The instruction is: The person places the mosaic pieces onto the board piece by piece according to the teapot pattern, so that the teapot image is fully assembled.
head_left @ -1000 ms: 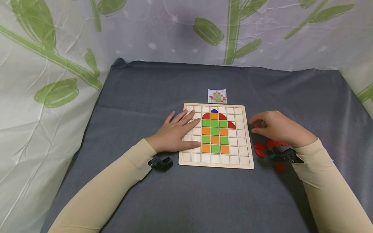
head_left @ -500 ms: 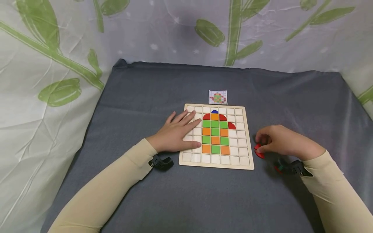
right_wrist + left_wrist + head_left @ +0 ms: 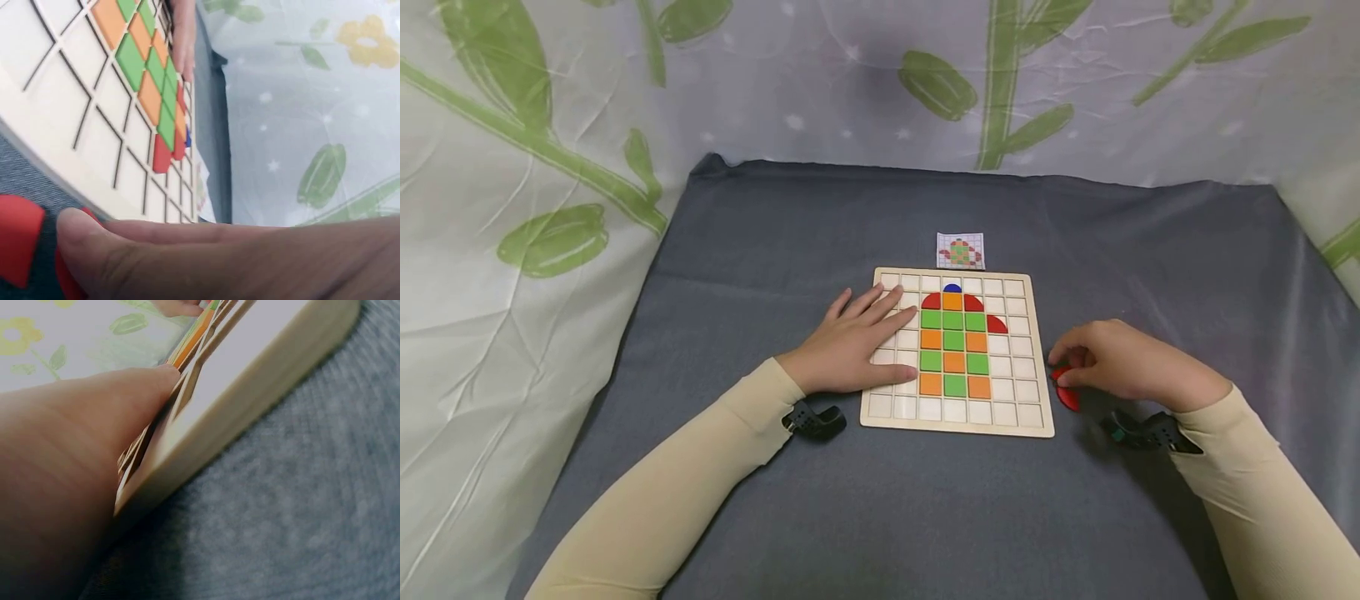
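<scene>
My left hand [image 3: 846,350] lies flat with spread fingers on the left side of a wooden grid board [image 3: 955,429]. Set in the board are green and orange square tiles [image 3: 952,340], red quarter-round tiles [image 3: 996,324] and a blue half-round tile [image 3: 952,288]. Just off the board's right edge, my right hand [image 3: 1116,362] pinches a red piece [image 3: 65,275] between thumb and fingers, low over the cloth; the thumb hides much of it. Another red piece [image 3: 19,237] lies beside the thumb in the right wrist view.
A small picture card [image 3: 960,250] with a coloured grid pattern lies behind the board. Grey cloth [image 3: 850,517] covers the table. A leaf-printed curtain [image 3: 820,83] hangs at the back and sides. Dark straps [image 3: 816,421] sit on both wrists.
My right hand has come down from beside the board's upper right to the red pieces, taken hold of one and shifted slightly left. My left hand has stayed put.
</scene>
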Motion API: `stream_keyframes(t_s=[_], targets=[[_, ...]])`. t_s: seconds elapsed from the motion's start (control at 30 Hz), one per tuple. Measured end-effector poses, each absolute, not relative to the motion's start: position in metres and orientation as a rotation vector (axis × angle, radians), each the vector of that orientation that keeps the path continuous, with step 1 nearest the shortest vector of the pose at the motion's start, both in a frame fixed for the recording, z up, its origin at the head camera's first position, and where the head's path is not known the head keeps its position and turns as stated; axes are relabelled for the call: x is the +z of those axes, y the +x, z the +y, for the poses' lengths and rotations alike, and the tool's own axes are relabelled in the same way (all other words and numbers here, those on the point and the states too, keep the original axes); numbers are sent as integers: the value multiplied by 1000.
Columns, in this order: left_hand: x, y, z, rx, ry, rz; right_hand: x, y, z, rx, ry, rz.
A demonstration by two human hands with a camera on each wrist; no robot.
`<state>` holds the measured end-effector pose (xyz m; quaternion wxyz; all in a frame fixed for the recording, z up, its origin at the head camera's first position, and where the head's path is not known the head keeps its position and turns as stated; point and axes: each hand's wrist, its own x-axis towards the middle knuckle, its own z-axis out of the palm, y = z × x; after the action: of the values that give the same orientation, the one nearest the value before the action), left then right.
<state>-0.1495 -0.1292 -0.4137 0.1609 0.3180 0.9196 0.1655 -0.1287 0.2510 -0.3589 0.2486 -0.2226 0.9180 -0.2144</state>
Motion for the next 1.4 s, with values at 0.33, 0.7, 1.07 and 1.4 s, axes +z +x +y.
stream_keyframes(t_s=[0.33, 0.7, 1.07, 1.4], targets=[[-415, -151, -128, 480, 907, 2623, -351, -134, 238, -634, -653, 2568], [-418, -151, -129, 482, 906, 2621, -351, -145, 214, -714, -595, 2709], [-418, -152, -128, 476, 905, 2623, -366, -144, 212, -753, -426, 2734], [-418, -153, -129, 482, 916, 2618, -374, -142, 209, -675, -330, 2710]])
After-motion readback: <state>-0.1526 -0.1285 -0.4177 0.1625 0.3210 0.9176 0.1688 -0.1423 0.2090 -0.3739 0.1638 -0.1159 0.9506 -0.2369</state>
